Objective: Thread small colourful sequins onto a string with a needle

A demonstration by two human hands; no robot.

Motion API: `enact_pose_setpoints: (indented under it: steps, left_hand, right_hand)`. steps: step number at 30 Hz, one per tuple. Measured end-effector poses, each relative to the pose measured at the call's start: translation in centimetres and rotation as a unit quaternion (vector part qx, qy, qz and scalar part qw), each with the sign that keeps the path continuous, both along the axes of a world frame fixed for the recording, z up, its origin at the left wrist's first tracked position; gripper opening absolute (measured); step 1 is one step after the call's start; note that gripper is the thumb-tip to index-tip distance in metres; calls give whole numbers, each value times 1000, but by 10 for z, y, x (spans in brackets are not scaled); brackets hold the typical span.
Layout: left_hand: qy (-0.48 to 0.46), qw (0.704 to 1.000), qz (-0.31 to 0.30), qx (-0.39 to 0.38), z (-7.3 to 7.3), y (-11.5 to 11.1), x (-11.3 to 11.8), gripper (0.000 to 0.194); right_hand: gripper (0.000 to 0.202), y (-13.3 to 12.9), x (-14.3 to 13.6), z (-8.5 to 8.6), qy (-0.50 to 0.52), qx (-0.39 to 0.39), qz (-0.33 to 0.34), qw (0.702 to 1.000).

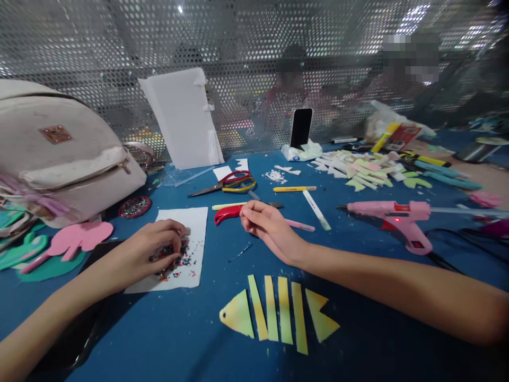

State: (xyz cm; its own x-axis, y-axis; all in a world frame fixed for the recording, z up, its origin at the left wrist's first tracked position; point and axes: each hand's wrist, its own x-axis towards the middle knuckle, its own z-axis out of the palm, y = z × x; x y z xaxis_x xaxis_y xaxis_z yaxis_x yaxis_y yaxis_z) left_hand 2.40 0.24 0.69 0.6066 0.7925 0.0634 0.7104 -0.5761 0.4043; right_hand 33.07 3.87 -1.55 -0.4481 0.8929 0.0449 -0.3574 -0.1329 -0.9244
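Observation:
My left hand (pixel 161 246) is over a small heap of dark, shiny bead-like bits (pixel 185 257) on a sheet of white paper (pixel 194 217). Its fingers are bent down to the bits, with a gap between thumb and fingers. My right hand (pixel 270 228) is closed in a pinch beside a red-handled cutter (pixel 228 214); whatever its fingertips hold is too small to make out. In front of my hands lies a yellow-green foam fish in separate pieces: a head (pixel 238 314) with an eye, several strips (pixel 272 307), and a forked tail (pixel 322 315).
A pink glue gun (pixel 392 209), its red light on, lies right, with cords behind. Scissors (pixel 226 185), markers (pixel 294 189) and foam scraps (pixel 358 167) lie farther back. A pale backpack (pixel 67 154) stands left; a phone (pixel 301 129) leans near the perforated metal screen (pixel 246 63).

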Motion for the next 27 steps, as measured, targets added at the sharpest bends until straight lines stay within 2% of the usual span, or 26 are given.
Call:
enact_pose_setpoints:
  steps: [7, 10, 13, 17, 22, 27]
  left_hand:
    - [-6, 1000, 21, 23, 11, -6, 7, 15]
    - [-62, 997, 20, 46, 16, -18, 23, 10]
    - [-114, 993, 17, 33, 19, -33, 42, 12]
    - [-123, 991, 44, 41, 10, -37, 49, 13]
    - [-105, 981, 128, 97, -4, -20, 39, 9]
    - [-87, 981, 139, 103, -10, -11, 36, 14]
  right_hand:
    - [25, 0, 0, 0, -13, 17, 4, 1000]
    - [23, -3, 0, 0, -50, 71, 10, 996]
    - [22, -7, 0, 3, -92, 139, 28, 986]
    - [18, -13, -2, 6, -128, 197, 45, 971]
    - [13, -16, -2, 7, -162, 217, 56, 961]
    - [11, -16, -1, 7, -174, 220, 54, 958]
